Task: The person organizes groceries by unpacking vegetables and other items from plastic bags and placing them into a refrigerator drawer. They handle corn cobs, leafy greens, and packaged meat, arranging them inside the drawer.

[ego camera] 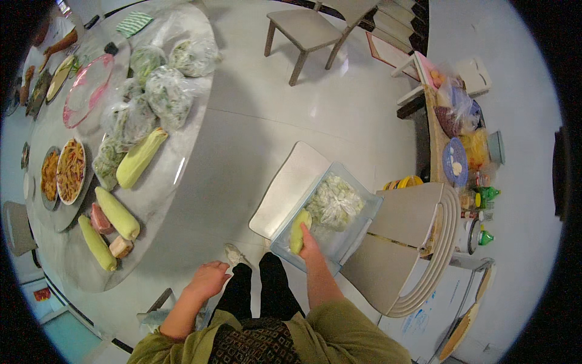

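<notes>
My right hand (pixel 310 245) grips a long pale green vegetable (pixel 298 231) inside a translucent blue plastic drawer bin (pixel 373 207). Beside it in the bin lies a clear plastic bag of light green vegetables (pixel 337 200). The bin rests partly on a white seat (pixel 291 186) and against folding chairs. Over my left leg hangs my left hand (pixel 210 280), with nothing in it, a little apart from the table's edge. Similar pale green vegetables (pixel 117 213) lie on the round marble-look table (pixel 159 218), near a piece of reddish meat (pixel 101 219) and a small pale chunk (pixel 121 247).
Bagged greens (pixel 168 95), a pink-rimmed clear bowl (pixel 68 113) and a dish of cooked food (pixel 71 170) crowd the table. Another person's arm (pixel 61 44) shows at its far side. Folding chairs (pixel 395 255) and a loaded side table (pixel 436 150) stand at right; a chair (pixel 304 32) stands ahead.
</notes>
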The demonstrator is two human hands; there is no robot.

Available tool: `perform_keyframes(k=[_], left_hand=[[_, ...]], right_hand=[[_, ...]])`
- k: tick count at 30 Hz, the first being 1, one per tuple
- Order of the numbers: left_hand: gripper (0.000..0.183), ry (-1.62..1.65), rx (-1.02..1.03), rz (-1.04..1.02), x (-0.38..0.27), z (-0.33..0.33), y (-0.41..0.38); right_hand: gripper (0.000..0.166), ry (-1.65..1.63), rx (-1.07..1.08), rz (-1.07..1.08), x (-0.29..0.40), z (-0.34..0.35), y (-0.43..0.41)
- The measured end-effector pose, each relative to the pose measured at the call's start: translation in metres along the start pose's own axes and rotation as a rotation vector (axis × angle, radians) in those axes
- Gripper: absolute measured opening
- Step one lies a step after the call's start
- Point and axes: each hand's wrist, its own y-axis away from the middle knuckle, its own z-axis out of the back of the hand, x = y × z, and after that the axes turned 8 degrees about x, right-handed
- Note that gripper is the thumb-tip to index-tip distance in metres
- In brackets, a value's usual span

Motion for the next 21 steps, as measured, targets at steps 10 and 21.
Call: perform_keyframes(k=[10, 21], left_hand=[[0.027, -0.061, 0.008, 0.037, -0.005, -0.002, -0.017], [0.026, -0.037, 0.003, 0.036, -0.008, -0.002, -0.026]], right_hand=[[0.074, 0.200, -0.084, 0.104, -0.018, 0.004, -0.033], [0.074, 0.763, -0.164, 0.117, 0.025, 0.005, 0.030]])
